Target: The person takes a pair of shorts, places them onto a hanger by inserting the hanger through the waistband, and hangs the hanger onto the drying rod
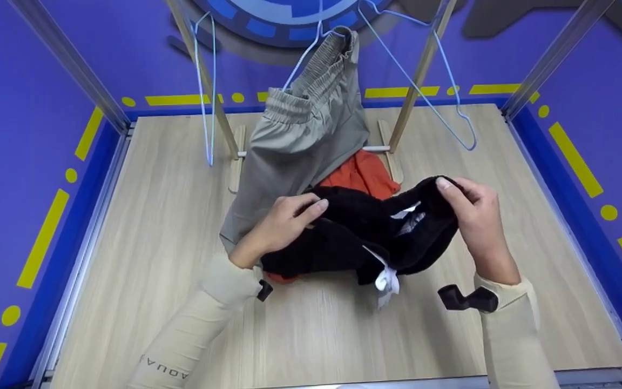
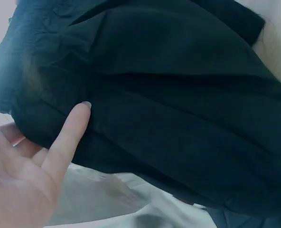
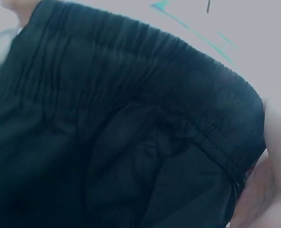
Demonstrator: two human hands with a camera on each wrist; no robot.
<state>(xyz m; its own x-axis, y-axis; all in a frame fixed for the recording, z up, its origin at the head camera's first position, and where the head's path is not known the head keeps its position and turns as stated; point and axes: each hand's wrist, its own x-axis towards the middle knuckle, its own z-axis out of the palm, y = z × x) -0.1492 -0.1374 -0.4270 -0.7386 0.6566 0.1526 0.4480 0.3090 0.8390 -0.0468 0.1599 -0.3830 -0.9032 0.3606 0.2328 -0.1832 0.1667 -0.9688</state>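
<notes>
Black shorts (image 1: 313,251) with a gathered elastic waistband (image 3: 145,52) hang between my two hands above the table, the waist spread wide. My left hand (image 1: 284,221) pinches their left part, its thumb on the upper side. In the left wrist view, the thumb of my left hand (image 2: 31,185) lies along the dark cloth, with other fingers partly hidden behind it. My right hand (image 1: 478,221) pinches the waistband's right end between thumb and fingers. White labels (image 1: 386,281) dangle from the waist.
Behind, grey shorts (image 1: 300,143) hang on a blue wire hanger (image 1: 305,54). An orange garment (image 1: 362,175) lies under the black and grey shorts. Other wire hangers (image 1: 208,92) hang to both sides by the wooden rack posts (image 1: 416,81). Blue walls (image 1: 19,135) enclose the wooden table (image 1: 160,189).
</notes>
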